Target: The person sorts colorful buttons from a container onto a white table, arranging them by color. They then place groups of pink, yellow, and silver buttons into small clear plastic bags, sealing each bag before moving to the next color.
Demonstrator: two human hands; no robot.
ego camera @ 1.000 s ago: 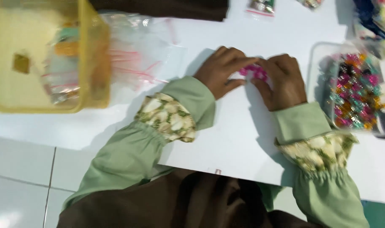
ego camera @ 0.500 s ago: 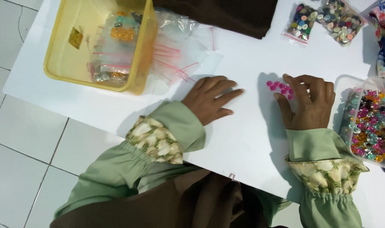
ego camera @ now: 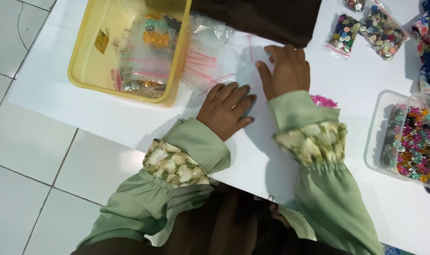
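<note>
Left hand (ego camera: 226,109), frame centre: flat, fingers spread, palm down on white desk (ego camera: 54,89). Right hand (ego camera: 284,70), upper centre: open, pressing clear plastic zip bags with red seals (ego camera: 210,59) beside yellow plastic tub (ego camera: 83,78). Pink beads (ego camera: 322,100) lie right of sleeve.

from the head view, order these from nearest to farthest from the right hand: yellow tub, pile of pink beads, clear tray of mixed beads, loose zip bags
1. The loose zip bags: under and just left of the right hand.
2. The pile of pink beads: on the table by the right cuff.
3. The clear tray of mixed beads: out at the right edge.
4. The yellow tub: far left. Its near wall and the tray are too close to call.
</note>
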